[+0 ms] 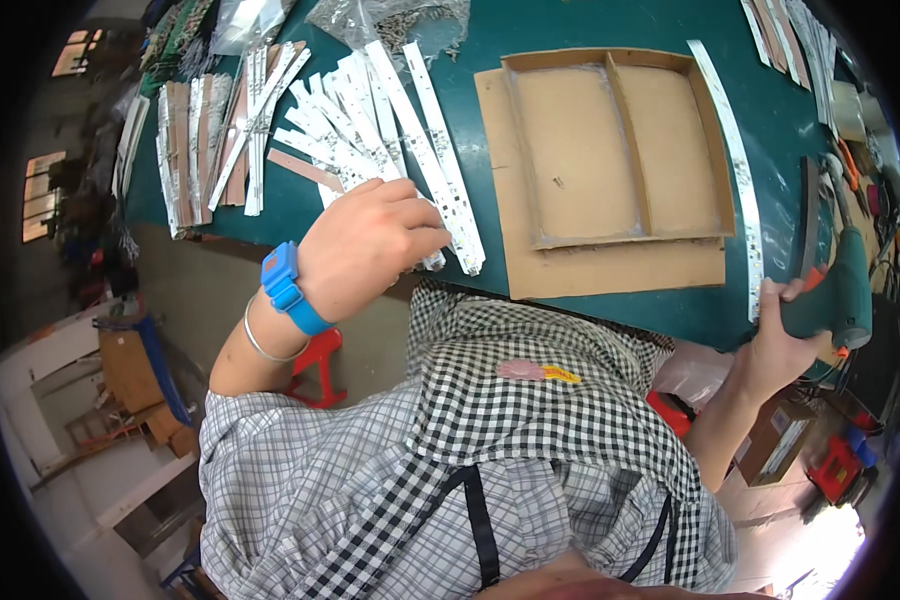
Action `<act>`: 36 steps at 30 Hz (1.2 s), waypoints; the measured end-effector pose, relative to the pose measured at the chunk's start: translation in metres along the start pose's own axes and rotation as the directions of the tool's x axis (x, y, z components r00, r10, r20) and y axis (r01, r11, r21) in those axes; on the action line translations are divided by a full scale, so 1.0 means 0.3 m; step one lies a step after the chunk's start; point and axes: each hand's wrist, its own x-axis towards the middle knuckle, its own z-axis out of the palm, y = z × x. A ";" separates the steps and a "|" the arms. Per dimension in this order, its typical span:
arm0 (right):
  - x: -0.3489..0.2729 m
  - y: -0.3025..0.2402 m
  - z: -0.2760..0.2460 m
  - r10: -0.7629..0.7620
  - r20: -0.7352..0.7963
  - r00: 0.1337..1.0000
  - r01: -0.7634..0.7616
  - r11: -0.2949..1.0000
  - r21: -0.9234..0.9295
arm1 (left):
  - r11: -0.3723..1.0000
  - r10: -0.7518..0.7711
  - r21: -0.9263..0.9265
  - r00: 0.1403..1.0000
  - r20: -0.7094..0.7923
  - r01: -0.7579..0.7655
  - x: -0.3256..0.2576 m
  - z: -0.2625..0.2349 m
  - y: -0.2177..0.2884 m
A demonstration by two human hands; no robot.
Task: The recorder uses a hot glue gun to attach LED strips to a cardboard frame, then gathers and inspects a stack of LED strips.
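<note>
My left hand (375, 235), with a blue wristband and a bangle, is closed with its fingers bent over a fanned pile of white LED strips (355, 110). Its fingertips are hidden, so whatever they hold does not show. Two longer LED strips (446, 160) lie just right of that hand. Far to the right, my right hand (778, 350) rests by the near end of a single long LED strip (738, 165). Its thumb lies along the strip's edge, and its fingers are apart. Between the hands sits a shallow cardboard tray (618, 145) with one divider, on a flat cardboard sheet (615, 275).
Bundles of strips (192, 150) lie at the left of the green table (590, 25), with plastic bags (395, 25) behind. A green-handled tool (850, 290) and a black bar (806, 220) are near my right hand. A red stool (320, 370) stands below the table's edge.
</note>
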 end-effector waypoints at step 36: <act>-0.211 -0.100 0.190 0.062 0.359 0.931 -0.168 0.947 0.273 | 0.342 -0.055 -0.939 0.998 -0.009 0.011 0.396 0.106 0.197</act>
